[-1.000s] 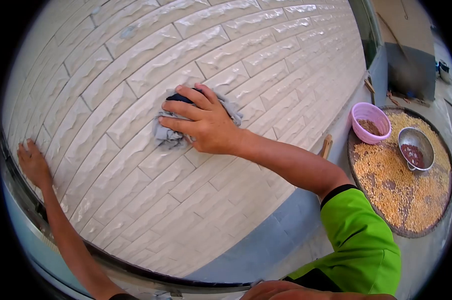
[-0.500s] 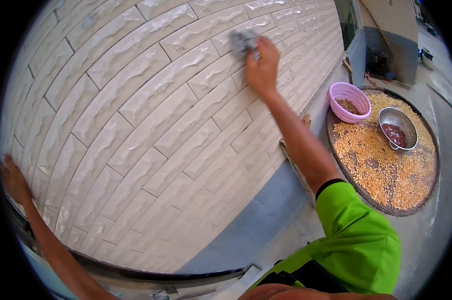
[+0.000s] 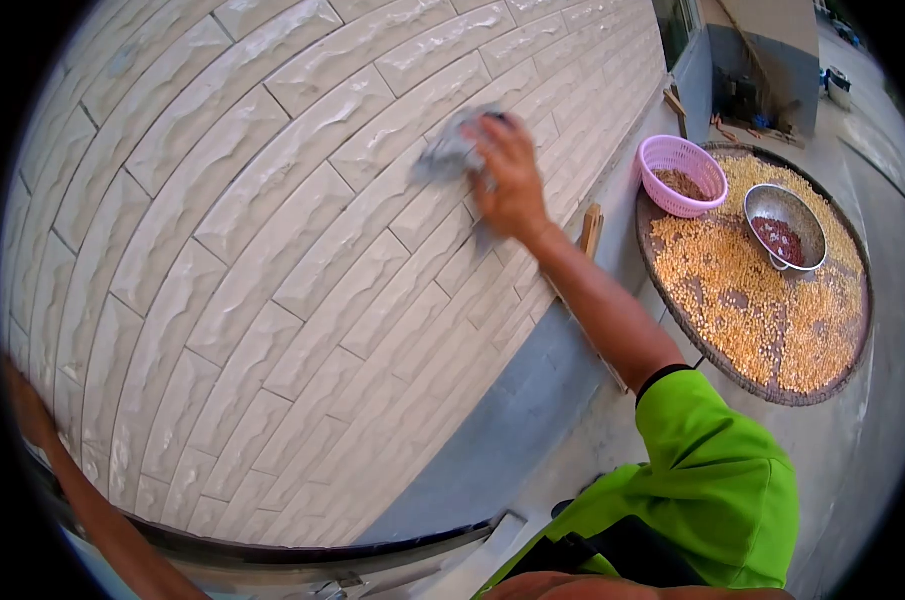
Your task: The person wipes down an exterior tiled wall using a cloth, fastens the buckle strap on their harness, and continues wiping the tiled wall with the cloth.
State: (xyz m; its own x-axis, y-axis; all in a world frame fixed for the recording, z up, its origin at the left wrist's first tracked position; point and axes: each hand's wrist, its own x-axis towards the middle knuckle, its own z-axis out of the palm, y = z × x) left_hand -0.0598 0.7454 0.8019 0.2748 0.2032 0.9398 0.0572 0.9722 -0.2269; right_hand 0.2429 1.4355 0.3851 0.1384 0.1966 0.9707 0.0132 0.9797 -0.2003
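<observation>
In the head view, the right hand [image 3: 513,185] is holding the grey cloth [image 3: 449,152] at 12 o'clock, its blurred fingers curling partly closed over it, and is pressing it to the tiled wall [image 3: 243,260]; the left hand [image 3: 31,408] is resting near the wall's edge between 8 and 9 o'clock, too dim to tell how open its fingers are; at 3 o'clock, the round tray [image 3: 714,361] is bearing yellow kernels [image 3: 718,285], a pink basket [image 3: 663,154] and a metal bowl [image 3: 795,207].

Right hand [image 3: 513,185]: blurred. Grey cloth [image 3: 451,150]: blurred, partly hidden beneath it. Left hand [image 3: 30,405]: fingers lost in dark border. Red bits [image 3: 779,240] in metal bowl [image 3: 811,222]: too small to identify.
</observation>
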